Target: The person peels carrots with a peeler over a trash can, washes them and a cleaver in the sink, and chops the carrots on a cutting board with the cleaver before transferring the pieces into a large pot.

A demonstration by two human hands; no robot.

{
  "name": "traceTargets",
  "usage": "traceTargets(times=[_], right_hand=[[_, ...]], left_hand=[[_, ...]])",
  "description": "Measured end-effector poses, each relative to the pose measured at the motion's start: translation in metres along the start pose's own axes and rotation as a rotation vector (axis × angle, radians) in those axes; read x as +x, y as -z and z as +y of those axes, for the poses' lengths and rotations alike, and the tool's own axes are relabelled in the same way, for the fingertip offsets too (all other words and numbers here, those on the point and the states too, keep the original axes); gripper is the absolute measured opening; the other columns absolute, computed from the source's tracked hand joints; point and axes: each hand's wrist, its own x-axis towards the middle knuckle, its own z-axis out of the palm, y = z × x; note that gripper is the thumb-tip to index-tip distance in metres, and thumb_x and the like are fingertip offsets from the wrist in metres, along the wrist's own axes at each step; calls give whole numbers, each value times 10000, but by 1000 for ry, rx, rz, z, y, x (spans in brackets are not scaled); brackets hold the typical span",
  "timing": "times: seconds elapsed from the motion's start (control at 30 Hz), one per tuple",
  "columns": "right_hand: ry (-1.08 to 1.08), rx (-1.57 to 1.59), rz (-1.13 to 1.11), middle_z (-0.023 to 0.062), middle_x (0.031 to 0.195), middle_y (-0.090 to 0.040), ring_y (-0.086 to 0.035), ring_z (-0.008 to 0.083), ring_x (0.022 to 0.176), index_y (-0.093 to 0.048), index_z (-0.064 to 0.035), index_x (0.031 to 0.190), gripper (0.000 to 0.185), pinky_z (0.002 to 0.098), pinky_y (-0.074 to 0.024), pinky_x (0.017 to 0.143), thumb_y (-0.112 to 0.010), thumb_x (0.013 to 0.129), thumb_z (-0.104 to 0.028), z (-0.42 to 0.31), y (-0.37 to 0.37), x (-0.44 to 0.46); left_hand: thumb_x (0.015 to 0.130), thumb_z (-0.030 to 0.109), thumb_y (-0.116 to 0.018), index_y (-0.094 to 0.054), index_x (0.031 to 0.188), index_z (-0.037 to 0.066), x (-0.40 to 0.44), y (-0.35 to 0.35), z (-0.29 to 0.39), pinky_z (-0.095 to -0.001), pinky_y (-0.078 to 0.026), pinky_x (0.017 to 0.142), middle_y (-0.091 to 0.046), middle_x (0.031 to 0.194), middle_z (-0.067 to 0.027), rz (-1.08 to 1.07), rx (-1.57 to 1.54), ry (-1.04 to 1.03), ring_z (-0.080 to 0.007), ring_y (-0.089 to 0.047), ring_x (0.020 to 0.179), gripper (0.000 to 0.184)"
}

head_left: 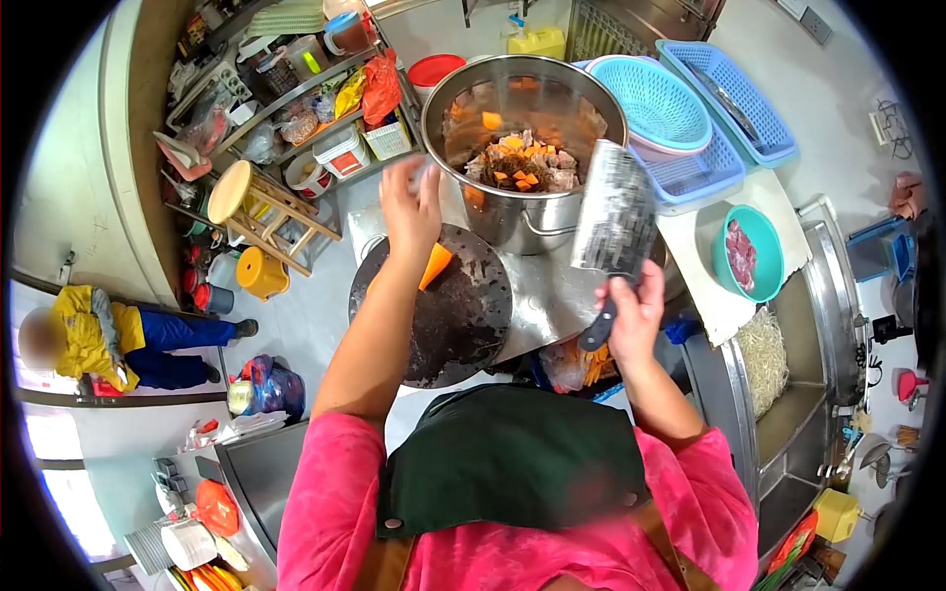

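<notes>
My right hand (636,317) grips a cleaver (616,212) by its black handle, the wet-looking blade upright at the pot's right rim. My left hand (411,204) is raised over the far left edge of the round dark chopping board (458,320), fingers apart, with nothing visible in it. An orange carrot piece (436,264) lies on the board beside my left forearm. Behind the board stands a large steel pot (512,212) holding meat chunks and carrot pieces (525,180). Another orange piece (491,120) shows against its inner wall; whether it is in the air I cannot tell.
On the right are blue baskets (734,94), a teal bowl (774,258) of raw meat and a sink (793,394) with pale shreds. A wooden stool (258,212) and loaded shelves (296,94) stand left. A person in yellow (99,335) is farther off.
</notes>
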Motion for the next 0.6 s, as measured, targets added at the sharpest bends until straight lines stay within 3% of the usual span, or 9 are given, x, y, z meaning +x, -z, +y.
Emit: traceTargets(times=[0.07, 0.1, 0.17, 0.3, 0.4, 0.43, 0.5, 0.53, 0.6], right_hand=[[22, 34, 35, 105, 874, -571, -546, 127, 599, -340, -66, 1156, 311, 243, -450, 516, -465, 870, -65, -6, 15, -5], [13, 35, 31, 109, 872, -586, -545, 118, 570, -323, -72, 1164, 323, 235, -442, 505, -469, 876, -74, -8, 23, -9], [26, -57, 43, 104, 833, -602, -520, 101, 538, -326, -62, 1159, 310, 220, -428, 497, -465, 884, -93, -3, 37, -19], [-64, -237, -140, 64, 816, -587, -480, 71, 525, -383, -20, 1131, 289, 200, -408, 491, -487, 869, -87, 6, 41, -37], [-232, -491, -227, -3, 662, -534, -478, 38, 541, -495, -19, 1018, 187, 193, -390, 487, -520, 858, -112, 14, 28, -38], [-253, -620, -286, 74, 622, -555, -552, 148, 546, -497, -19, 972, 174, 261, -421, 497, -530, 850, -138, 21, 25, -37], [-27, -953, -452, 184, 670, -573, -581, 337, 629, -475, -18, 948, 209, 378, -445, 549, -528, 846, -192, 42, 24, -37], [-97, -1005, -505, 250, 734, -563, -535, 443, 734, -451, -11, 925, 241, 465, -426, 613, -516, 844, -228, 41, 13, -38], [-83, -1136, -641, 236, 746, -576, -555, 420, 733, -434, -18, 891, 220, 474, -432, 630, -500, 840, -221, 53, -4, -42]], left_hand=[[790, 168, -626, -562, 920, 24, -48, -10, -64, -324, -441, 658, -568, 867, -142, -246, 100, 114, -252, -559, 723, 204], [757, 218, -652, -565, 951, 38, -72, -9, -84, -356, -444, 715, -566, 931, -141, -455, 247, 128, -282, -554, 839, 278], [730, 282, -652, -461, 1158, 141, -105, -4, -78, -401, -431, 824, -493, 1108, -125, -800, 737, 58, -321, -481, 1014, 489], [673, 216, -676, -411, 1173, 168, -112, -19, -109, -419, -424, 845, -475, 1111, -141, -880, 850, 82, -322, -480, 1018, 568], [631, 164, -684, -415, 1143, 157, -117, -1, -104, -403, -428, 842, -487, 1077, -154, -940, 749, 32, -327, -494, 991, 579], [611, 138, -684, -420, 1127, 152, -117, 12, -95, -392, -432, 837, -491, 1062, -160, -968, 630, -11, -331, -501, 975, 579], [594, 80, -681, -419, 1077, 117, -133, 39, -88, -372, -427, 851, -496, 1065, -159, -939, 480, 34, -347, -500, 985, 551], [593, 45, -666, -413, 1081, 112, -142, 55, -90, -377, -419, 864, -481, 1076, -166, -899, 214, 92, -362, -485, 1005, 554], [588, -13, -645, -396, 1094, 99, -158, 83, -93, -380, -400, 894, -455, 1106, -176, -850, -96, 126, -381, -462, 1041, 575]])
